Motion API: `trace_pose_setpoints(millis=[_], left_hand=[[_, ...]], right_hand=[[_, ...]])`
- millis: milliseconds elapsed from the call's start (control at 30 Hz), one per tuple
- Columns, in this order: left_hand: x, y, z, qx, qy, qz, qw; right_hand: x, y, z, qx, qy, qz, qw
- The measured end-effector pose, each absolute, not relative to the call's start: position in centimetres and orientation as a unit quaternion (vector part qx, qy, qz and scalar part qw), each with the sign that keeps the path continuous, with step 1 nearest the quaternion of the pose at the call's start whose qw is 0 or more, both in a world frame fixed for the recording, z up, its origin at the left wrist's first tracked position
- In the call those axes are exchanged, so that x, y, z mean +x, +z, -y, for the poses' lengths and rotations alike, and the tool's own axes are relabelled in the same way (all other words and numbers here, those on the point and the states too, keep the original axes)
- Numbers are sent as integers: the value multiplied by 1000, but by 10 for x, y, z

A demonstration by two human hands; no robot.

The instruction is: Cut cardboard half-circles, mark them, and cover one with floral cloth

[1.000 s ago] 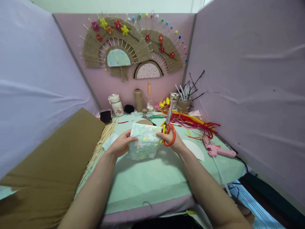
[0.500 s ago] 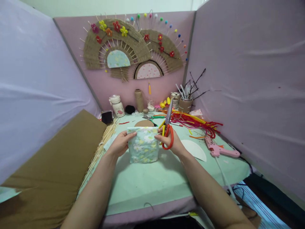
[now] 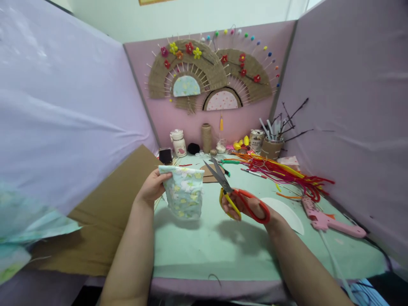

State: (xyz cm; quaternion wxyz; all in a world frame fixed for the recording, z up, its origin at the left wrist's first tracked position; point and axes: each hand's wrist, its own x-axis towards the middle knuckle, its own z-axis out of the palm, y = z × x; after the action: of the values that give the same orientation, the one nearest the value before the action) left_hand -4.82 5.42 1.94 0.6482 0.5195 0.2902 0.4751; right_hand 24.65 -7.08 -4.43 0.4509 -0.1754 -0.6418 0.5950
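My left hand (image 3: 152, 187) pinches the top left corner of a folded piece of pale green floral fabric (image 3: 184, 192), which hangs above the green table top (image 3: 204, 242). To its right, my right hand (image 3: 245, 207) grips scissors (image 3: 237, 195) with one yellow and one orange handle, fingers through the loops. The blades are slightly apart and point up and left toward the fabric, a short gap away from it. A brown cardboard semicircle (image 3: 208, 173) lies on the table behind the fabric.
A brown cardboard sheet (image 3: 105, 221) leans at the left beside thin wooden sticks. A white paper semicircle (image 3: 285, 208), a pink glue gun (image 3: 328, 219) and red and yellow pipe cleaners (image 3: 287, 172) lie at the right. Jars, a twine spool (image 3: 206, 137) and a cup stand at the back.
My right hand let go of the fabric and moved right and down, tilting the scissors toward it. The fabric now hangs from my left hand alone. The view shifted left.
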Motion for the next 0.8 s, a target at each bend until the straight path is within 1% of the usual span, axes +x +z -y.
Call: trace_pose_setpoints(millis=[100, 367, 500, 667, 800], left_hand=[[-57, 16, -57, 510, 491, -277, 650], [-68, 11, -59, 511, 497, -244, 657], [-68, 10, -60, 512, 483, -246, 666], [-67, 9, -60, 520, 468, -257, 667], [-65, 11, -57, 526, 455, -268, 667]], right_hand=[[253, -44, 73, -168, 609, 643, 432], [260, -44, 74, -132, 662, 655, 341], [260, -45, 75, -129, 666, 654, 335], [260, -39, 79, -164, 651, 665, 325], [259, -34, 80, -155, 643, 678, 321]])
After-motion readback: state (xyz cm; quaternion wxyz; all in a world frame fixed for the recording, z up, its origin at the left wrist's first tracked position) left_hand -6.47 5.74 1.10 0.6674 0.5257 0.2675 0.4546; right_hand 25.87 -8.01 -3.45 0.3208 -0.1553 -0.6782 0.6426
